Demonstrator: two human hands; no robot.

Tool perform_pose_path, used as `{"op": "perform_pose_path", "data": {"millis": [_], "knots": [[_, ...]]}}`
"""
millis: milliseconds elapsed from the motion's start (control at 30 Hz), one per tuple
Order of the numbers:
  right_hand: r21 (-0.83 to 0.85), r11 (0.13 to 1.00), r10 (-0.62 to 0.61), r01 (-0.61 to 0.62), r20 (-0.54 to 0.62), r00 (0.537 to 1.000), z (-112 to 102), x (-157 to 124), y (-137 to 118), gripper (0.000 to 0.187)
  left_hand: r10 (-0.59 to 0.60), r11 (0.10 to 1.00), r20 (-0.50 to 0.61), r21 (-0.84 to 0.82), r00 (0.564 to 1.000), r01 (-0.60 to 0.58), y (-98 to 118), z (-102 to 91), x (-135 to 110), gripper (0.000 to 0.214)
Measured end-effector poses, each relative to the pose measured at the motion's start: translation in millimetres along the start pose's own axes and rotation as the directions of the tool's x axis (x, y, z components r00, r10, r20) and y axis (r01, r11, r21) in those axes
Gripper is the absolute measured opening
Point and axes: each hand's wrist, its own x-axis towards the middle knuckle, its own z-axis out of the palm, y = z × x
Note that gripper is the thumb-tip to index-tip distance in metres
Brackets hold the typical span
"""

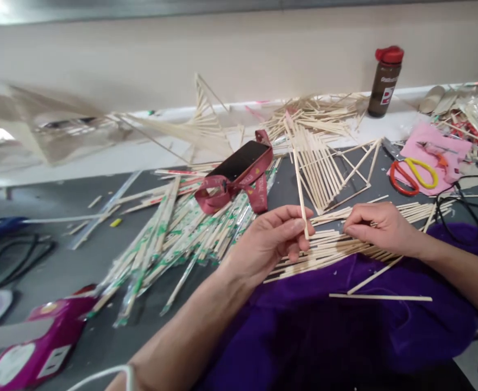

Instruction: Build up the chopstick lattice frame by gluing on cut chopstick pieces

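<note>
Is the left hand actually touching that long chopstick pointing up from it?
Touching. The head view shows the left hand pinching the chopstick near its lower end, with no gap between them.

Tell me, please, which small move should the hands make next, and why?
Probably the left hand should lay its stick along the edge of the stick frame to compare lengths: it pinches the stick near the lower end, and the frame, of similar pale pieces, lies just beyond the hand.
</note>
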Motion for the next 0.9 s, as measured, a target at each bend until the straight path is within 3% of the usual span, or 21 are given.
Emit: {"op": "perform_pose_path", "data": {"millis": [200, 433, 567, 733, 900], "knots": [[0.061, 0.996, -0.051, 0.057, -0.097, 0.994, 0.9, 0.9, -8.0, 0.013, -0.020, 0.998, 0.076, 0.066, 0.997, 0.015, -1.7, 21.8, 4.6, 0.027], [-0.052, 0.992, -0.117, 0.111, -0.123, 0.985, 0.9, 5.5, -14.3, 0.012, 0.018, 0.999, 0.018, 0.047, 1.000, -0.018, -9.4, 36.5, 13.3, 0.025], [-0.064, 0.998, -0.032, 0.025, -0.118, 0.992, 0.5, 8.0, -13.5, 0.012, 0.023, 0.998, -0.023, 0.058, 0.999, -0.022, -11.1, 38.2, 20.4, 0.030], [0.025, 0.991, 0.135, -0.134, -0.055, 0.989, -3.8, 8.0, -17.4, 0.010, 0.117, 0.992, -0.086, 0.067, 0.989, -0.111, -1.7, 40.4, 29.8, 0.035], [-0.093, 0.995, -0.041, 0.028, -0.138, 0.990, -15.3, 8.5, -20.2, 0.018, 0.158, 0.987, -0.059, 0.051, 0.986, -0.155, 8.8, 43.6, 38.9, 0.036]]}}
